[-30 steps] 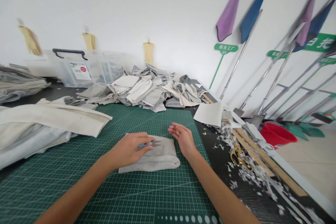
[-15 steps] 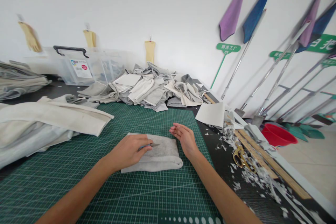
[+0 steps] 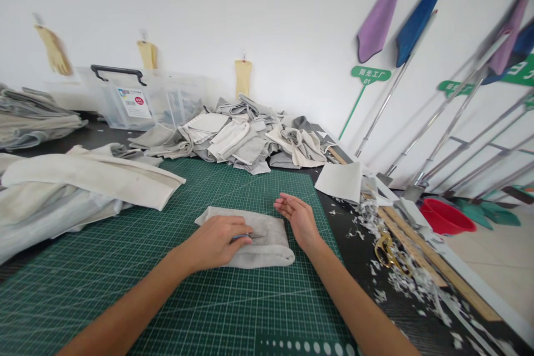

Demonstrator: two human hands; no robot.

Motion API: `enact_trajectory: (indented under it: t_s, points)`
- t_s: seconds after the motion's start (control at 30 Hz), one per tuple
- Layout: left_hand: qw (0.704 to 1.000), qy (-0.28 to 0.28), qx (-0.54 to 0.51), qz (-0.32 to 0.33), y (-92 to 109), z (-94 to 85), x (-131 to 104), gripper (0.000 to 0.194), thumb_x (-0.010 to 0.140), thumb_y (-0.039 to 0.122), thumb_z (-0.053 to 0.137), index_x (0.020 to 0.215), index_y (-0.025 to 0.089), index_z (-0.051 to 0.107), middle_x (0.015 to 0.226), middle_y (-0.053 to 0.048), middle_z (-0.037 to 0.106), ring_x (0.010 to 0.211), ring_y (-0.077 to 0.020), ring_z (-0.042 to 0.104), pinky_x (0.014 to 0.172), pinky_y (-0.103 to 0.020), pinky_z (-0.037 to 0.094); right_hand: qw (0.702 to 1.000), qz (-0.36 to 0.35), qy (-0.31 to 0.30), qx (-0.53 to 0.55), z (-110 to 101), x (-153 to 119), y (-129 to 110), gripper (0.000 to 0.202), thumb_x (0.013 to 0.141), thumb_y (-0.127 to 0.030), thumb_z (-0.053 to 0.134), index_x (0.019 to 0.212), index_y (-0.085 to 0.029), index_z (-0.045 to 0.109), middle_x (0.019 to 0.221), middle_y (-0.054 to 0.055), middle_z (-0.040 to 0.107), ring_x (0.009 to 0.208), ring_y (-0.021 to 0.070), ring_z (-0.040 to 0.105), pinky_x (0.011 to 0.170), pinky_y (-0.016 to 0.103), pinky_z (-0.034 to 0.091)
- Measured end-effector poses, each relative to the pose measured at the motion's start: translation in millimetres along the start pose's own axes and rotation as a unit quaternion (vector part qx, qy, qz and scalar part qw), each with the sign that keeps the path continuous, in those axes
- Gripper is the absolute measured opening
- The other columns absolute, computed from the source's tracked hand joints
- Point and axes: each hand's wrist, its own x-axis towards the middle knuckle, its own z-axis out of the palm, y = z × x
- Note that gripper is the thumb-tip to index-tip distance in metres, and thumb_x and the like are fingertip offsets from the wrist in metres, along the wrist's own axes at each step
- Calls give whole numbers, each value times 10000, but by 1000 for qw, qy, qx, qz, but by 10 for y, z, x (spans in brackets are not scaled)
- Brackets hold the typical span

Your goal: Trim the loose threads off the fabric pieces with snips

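Observation:
My left hand (image 3: 221, 239) is closed around a small tool with a blue handle and a pointed metal tip (image 3: 255, 236), most of it hidden by the fingers. It rests over a folded light-grey cloth (image 3: 273, 228), which has a thick rolled fold along its near side. Just off the cloth's right end is my right hand (image 3: 299, 219), its fingers stretched out and nothing in it. Beneath all of this lies a green cutting mat (image 3: 200, 311) with a white grid.
Long cream and grey cloths (image 3: 95, 178) lie at the left, with a heap of grey pieces (image 3: 246, 133) behind the mat. A clear plastic box (image 3: 125, 103) stands farther back. At the right are gold-handled scissors (image 3: 386, 250), wooden rulers (image 3: 442, 264) and white scraps.
My left hand and the tool have moved slightly right and toward me over the cloth. My right hand keeps its place beside it. The whole view has shifted a little.

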Motion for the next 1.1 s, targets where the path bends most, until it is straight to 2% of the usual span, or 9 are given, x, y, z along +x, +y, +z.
enact_trajectory:
  t_s: [0.1, 0.5, 0.63, 0.77, 0.9, 1.1]
  points:
    - [1000, 10, -13, 0, 12, 11, 4, 287, 955, 316, 498, 1187, 201, 624, 981, -43, 666, 874, -180, 612, 768, -292, 459, 1000, -2, -1, -1, -3, 5, 7, 227, 729, -244, 661, 911, -117, 708, 826, 96, 731, 785, 203, 708, 844, 347, 538]
    - [1000, 12, -18, 13, 134, 106, 66, 252, 964, 287, 478, 1129, 210, 652, 923, -35, 665, 825, -171, 615, 727, -281, 459, 1000, -5, 0, 1, 8, -1, 5, 226, 724, -251, 663, 905, -123, 709, 812, 88, 729, 768, 199, 708, 846, 350, 539]
    - [999, 30, -39, 14, 169, 92, 75, 280, 962, 311, 486, 1180, 202, 624, 969, -48, 657, 864, -174, 612, 765, -285, 470, 1000, -4, -1, -1, 5, 1, 12, 226, 718, -252, 669, 903, -128, 708, 806, 82, 730, 766, 197, 708, 843, 348, 538]
    - [999, 27, -20, 1, 158, 89, 82, 256, 969, 284, 463, 1125, 212, 652, 922, -39, 656, 820, -171, 611, 728, -286, 468, 1000, -3, 1, -3, 9, 2, 12, 216, 720, -249, 669, 896, -132, 709, 798, 77, 731, 763, 197, 706, 841, 351, 539]
    - [997, 65, -31, 1, 115, 94, 81, 278, 949, 313, 506, 1161, 182, 630, 999, -64, 661, 893, -184, 614, 791, -298, 482, 1000, -3, 4, -3, 11, 1, 12, 208, 725, -255, 666, 889, -134, 710, 805, 80, 731, 760, 197, 706, 835, 351, 541]
    - [998, 66, -14, 1, 75, 69, 70, 248, 952, 280, 487, 1107, 190, 657, 939, -58, 671, 841, -178, 621, 758, -293, 488, 1000, -6, 5, -3, 11, -2, 15, 216, 722, -261, 675, 893, -135, 712, 804, 80, 730, 759, 197, 707, 831, 350, 545]
